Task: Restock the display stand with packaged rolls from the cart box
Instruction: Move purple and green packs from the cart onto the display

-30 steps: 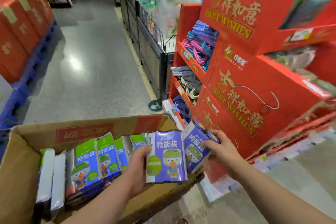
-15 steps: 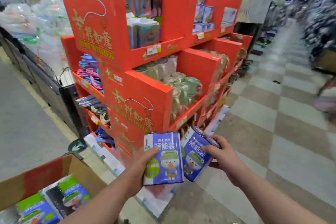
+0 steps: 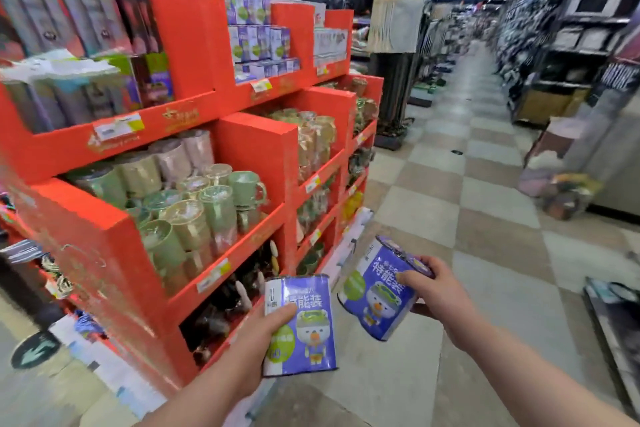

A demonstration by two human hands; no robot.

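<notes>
In front of the stand (image 3: 256, 146), low by its near corner, the left hand (image 3: 256, 347) is clamped on one pack (image 3: 304, 326) of rolls, thumb across the printed face and fingers behind it, the pack held upright. Just beyond it along the stand, the right hand (image 3: 440, 298) is closed round a second pack (image 3: 377, 295), which is tilted with its top leaning away from the stand. The packs are apart, and neither touches the stand. A second ago both packs were just clear of the box, with the stand's end panel behind them; half a second ago the box was only a corner at the edge of view. Now the box is out of sight and the stand's long face with its shelves fills the view, so the person has turned from the box and is moving along the stand. The grips look the same throughout. The pick-up therefore seems done and the carry is under way. Similar purple packs (image 3: 258, 42) stand on the stand's top shelf, further along and well above the hands, beyond the shelf of mugs (image 3: 246, 187), so that is probably where these two belong. A lift and reach upward are likely still to come.
</notes>
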